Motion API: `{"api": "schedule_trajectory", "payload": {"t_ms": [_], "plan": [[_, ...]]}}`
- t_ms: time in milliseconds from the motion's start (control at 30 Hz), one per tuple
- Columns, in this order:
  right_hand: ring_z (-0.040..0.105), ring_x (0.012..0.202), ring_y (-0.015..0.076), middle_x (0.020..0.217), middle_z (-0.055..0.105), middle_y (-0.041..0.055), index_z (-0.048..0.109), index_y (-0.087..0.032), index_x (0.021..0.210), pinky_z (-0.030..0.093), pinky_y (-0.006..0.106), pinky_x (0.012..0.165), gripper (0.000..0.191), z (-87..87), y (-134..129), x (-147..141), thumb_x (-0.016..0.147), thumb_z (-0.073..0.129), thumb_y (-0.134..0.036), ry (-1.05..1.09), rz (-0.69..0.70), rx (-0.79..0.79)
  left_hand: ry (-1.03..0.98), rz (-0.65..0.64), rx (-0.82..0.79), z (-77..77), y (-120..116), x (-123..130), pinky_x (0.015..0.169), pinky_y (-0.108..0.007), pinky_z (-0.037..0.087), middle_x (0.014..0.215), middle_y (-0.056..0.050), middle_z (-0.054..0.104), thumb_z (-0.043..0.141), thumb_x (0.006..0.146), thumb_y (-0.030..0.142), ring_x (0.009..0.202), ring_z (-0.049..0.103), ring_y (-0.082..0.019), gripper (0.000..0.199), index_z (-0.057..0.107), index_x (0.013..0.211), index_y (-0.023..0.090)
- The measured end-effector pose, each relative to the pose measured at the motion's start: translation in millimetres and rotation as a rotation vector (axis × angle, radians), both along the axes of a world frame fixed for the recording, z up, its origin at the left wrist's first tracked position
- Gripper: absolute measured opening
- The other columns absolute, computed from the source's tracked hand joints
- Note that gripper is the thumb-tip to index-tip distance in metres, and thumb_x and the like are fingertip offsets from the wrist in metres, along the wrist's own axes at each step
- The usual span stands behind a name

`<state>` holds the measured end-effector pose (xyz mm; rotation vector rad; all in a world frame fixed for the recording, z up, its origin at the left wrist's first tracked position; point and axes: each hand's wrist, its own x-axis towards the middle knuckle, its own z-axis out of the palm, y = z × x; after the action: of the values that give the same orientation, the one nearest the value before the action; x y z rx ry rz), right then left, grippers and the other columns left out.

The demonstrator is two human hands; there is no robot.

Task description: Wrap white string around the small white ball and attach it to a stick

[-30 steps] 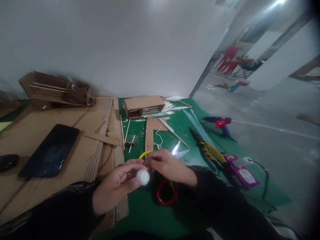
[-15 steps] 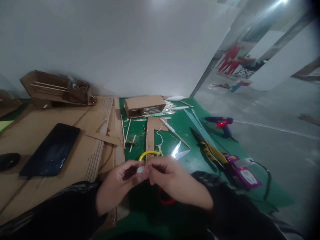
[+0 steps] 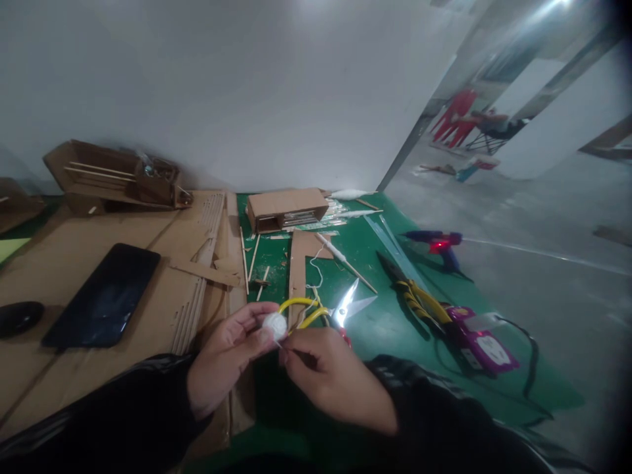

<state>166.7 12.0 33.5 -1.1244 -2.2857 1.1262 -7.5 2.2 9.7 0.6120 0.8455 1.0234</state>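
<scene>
A small white ball of thread (image 3: 275, 325) is held between the fingers and thumb of my left hand (image 3: 232, 349). My right hand (image 3: 328, 375) pinches a thin strand that comes off the ball's lower right side. Just beyond my hands lie open scissors (image 3: 343, 309) with yellow and red handles, partly hidden by my right hand. A loose white thread (image 3: 315, 266) runs from a thread-wrapped stick (image 3: 340, 253) down towards the yellow handle.
Pliers (image 3: 412, 293), a purple box (image 3: 484, 342) with a cord and a lit glue gun (image 3: 437, 243) are to the right. A cardboard box (image 3: 286, 209) and wooden sticks sit behind. On cardboard at left are a black tablet (image 3: 103, 293) and a mouse (image 3: 20, 317).
My right hand has moved down and slightly apart from the left, drawing a strand. The white ball, mostly covered before, now shows plainly. More of the yellow handles is visible.
</scene>
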Motion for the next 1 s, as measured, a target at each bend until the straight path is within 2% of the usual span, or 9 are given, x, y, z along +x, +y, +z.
{"api": "schedule_trajectory", "payload": {"t_ms": [100, 233, 367, 567, 667, 767, 833, 900, 1000], "plan": [[0.047, 0.055, 0.0088, 0.06, 0.054, -0.0016, 0.059, -0.014, 0.07, 0.034, 0.019, 0.053, 0.021, -7.8, 13, 7, 0.084, 0.043, -0.014, 0.013, -0.025, -0.076, 0.041, -0.031, 0.01, -1.8, 0, -2, 0.083, -0.026, 0.043, 0.095, -0.005, 0.07, 0.07, 0.074, 0.026, 0.088, 0.059, -0.016, 0.031, 0.066, 0.104, 0.018], [0.05, 0.057, 0.0092, 0.062, 0.055, -0.0013, 0.058, -0.013, 0.067, 0.037, 0.019, 0.053, 0.021, -13.8, 34, 17, 0.083, 0.045, -0.017, 0.057, -0.019, -0.212, 0.101, -0.161, 0.097, -2.7, -3, -4, 0.08, -0.024, 0.043, 0.095, -0.005, 0.069, 0.068, 0.076, 0.026, 0.087, 0.058, -0.015, 0.028, 0.068, 0.103, 0.019], [0.052, 0.057, 0.0091, 0.061, 0.056, -0.0015, 0.061, -0.013, 0.068, 0.038, 0.019, 0.054, 0.022, -13.0, 54, 22, 0.082, 0.044, -0.015, 0.075, 0.009, -0.316, 0.205, -0.291, 0.092, 1.5, -6, -4, 0.079, -0.027, 0.044, 0.098, -0.006, 0.069, 0.069, 0.074, 0.026, 0.089, 0.059, -0.017, 0.032, 0.066, 0.105, 0.019], [0.049, 0.053, 0.0083, 0.057, 0.054, -0.0027, 0.062, -0.012, 0.067, 0.036, 0.019, 0.051, 0.019, -6.9, 65, 18, 0.079, 0.048, -0.016, 0.061, 0.001, -0.35, 0.325, -0.326, 0.134, -4.4, -7, 1, 0.077, -0.029, 0.044, 0.094, -0.007, 0.066, 0.068, 0.074, 0.027, 0.089, 0.059, -0.019, 0.031, 0.063, 0.103, 0.017], [0.047, 0.053, 0.0079, 0.057, 0.053, -0.0025, 0.062, -0.012, 0.067, 0.035, 0.018, 0.051, 0.019, -2.0, 62, 13, 0.08, 0.047, -0.016, 0.09, -0.032, -0.379, 0.355, -0.253, 0.192, -10.5, -6, 2, 0.075, -0.028, 0.045, 0.092, -0.005, 0.064, 0.066, 0.076, 0.028, 0.087, 0.058, -0.018, 0.032, 0.057, 0.105, 0.019], [0.047, 0.054, 0.0079, 0.058, 0.052, -0.0026, 0.06, -0.014, 0.069, 0.036, 0.019, 0.053, 0.019, 7.2, 50, 11, 0.081, 0.045, -0.016, 0.152, -0.057, -0.393, 0.32, -0.241, 0.209, -10.7, -3, 2, 0.084, -0.031, 0.043, 0.1, -0.006, 0.065, 0.064, 0.078, 0.027, 0.095, 0.058, -0.02, 0.038, 0.054, 0.115, 0.02], [0.046, 0.054, 0.0082, 0.059, 0.051, -0.0029, 0.058, -0.014, 0.07, 0.036, 0.019, 0.052, 0.019, 15.5, 37, 9, 0.083, 0.045, -0.018, 0.176, -0.06, -0.371, 0.298, -0.25, 0.194, -8.0, -1, 1, 0.09, -0.033, 0.041, 0.103, -0.007, 0.066, 0.062, 0.08, 0.027, 0.1, 0.057, -0.021, 0.034, 0.058, 0.112, 0.019], [0.045, 0.055, 0.0086, 0.061, 0.051, -0.0027, 0.057, -0.015, 0.07, 0.035, 0.019, 0.052, 0.019, 23.1, 23, 6, 0.084, 0.045, -0.018, 0.188, -0.05, -0.296, 0.258, -0.21, 0.149, -5.5, 0, 1, 0.091, -0.032, 0.04, 0.1, -0.006, 0.068, 0.064, 0.079, 0.026, 0.098, 0.058, -0.02, 0.028, 0.063, 0.105, 0.018], [0.043, 0.057, 0.0086, 0.063, 0.051, -0.0031, 0.057, -0.016, 0.074, 0.034, 0.019, 0.054, 0.017, 26.8, 4, 1, 0.085, 0.044, -0.015, 0.18, -0.036, -0.157, 0.125, -0.093, 0.052, -4.7, -1, 1, 0.081, -0.028, 0.045, 0.092, -0.003, 0.069, 0.066, 0.077, 0.025, 0.087, 0.06, -0.017, 0.024, 0.065, 0.101, 0.019]]}}
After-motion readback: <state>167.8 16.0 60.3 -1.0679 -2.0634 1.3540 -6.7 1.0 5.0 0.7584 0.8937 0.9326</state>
